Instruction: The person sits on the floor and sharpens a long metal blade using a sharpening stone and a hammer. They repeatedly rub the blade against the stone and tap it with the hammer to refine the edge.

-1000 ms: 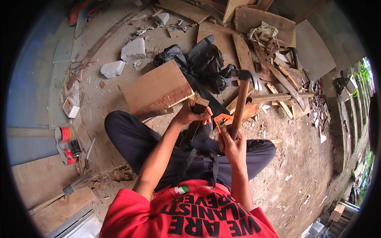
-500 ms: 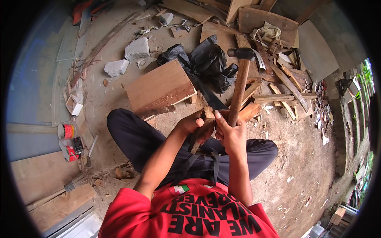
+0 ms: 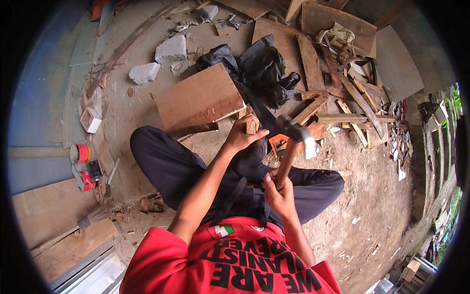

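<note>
My left hand (image 3: 241, 136) is closed round a small wood block (image 3: 250, 128), whose pale end shows above the fingers, beside the near right corner of a low wooden stool or box (image 3: 193, 95). In my right hand (image 3: 280, 196) is a claw hammer (image 3: 289, 164), gripped by its wooden handle and tilted so that its metal head is up and slightly right. The head is a little blurred and stands apart from the block. An orange open-framed object (image 3: 277, 143), partly hidden behind the hammer, lies between the two hands; its kind is unclear.
Black plastic sheeting (image 3: 264, 66) lies beyond the stool. Loose boards and sticks (image 3: 360, 100) are heaped at the far right. White rubble chunks (image 3: 171, 49) sit at the far left. Tins (image 3: 82, 153) and a stick broom (image 3: 95, 215) are on my left.
My hands have parted: the left moved slightly up with the block, the right came down toward me with the hammer. The hammer head dropped, and the orange object came into view.
</note>
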Available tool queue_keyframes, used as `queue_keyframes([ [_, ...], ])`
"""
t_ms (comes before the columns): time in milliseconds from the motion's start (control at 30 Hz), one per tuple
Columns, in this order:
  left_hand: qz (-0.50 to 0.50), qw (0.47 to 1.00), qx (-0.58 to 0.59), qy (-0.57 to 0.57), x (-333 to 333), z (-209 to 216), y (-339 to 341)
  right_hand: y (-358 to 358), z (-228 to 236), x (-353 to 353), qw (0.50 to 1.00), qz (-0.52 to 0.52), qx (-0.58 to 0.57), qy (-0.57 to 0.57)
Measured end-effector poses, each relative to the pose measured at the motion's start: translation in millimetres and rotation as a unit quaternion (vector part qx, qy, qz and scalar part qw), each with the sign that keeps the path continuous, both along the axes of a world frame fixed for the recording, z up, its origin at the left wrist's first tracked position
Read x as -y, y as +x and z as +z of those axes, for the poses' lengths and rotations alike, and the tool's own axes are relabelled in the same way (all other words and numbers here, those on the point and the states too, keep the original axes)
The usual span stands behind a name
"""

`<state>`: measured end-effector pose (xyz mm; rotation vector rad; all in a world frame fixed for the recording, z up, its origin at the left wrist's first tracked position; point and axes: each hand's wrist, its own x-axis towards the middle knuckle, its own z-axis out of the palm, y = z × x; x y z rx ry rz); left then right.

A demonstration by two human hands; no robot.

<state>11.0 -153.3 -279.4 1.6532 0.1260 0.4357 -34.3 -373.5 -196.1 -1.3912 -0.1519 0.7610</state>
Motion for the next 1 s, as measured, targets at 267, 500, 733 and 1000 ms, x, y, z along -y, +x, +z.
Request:
queue_keyframes([
  [267,0.103,0.992,-0.076,-0.007,9,-63,1,-12,31,-2,0.982,0.029,0.132,-0.132],
  [500,0.108,0.988,-0.054,-0.092,11,-86,-5,-14,28,-16,0.941,0.004,0.320,-0.105],
  [733,0.115,0.991,-0.059,-0.014,7,-62,-7,-19,46,6,0.978,0.023,0.125,-0.165],
  [1000,0.094,0.990,-0.076,-0.069,2,-53,-6,-3,2,-12,0.935,0.095,0.243,-0.242],
])
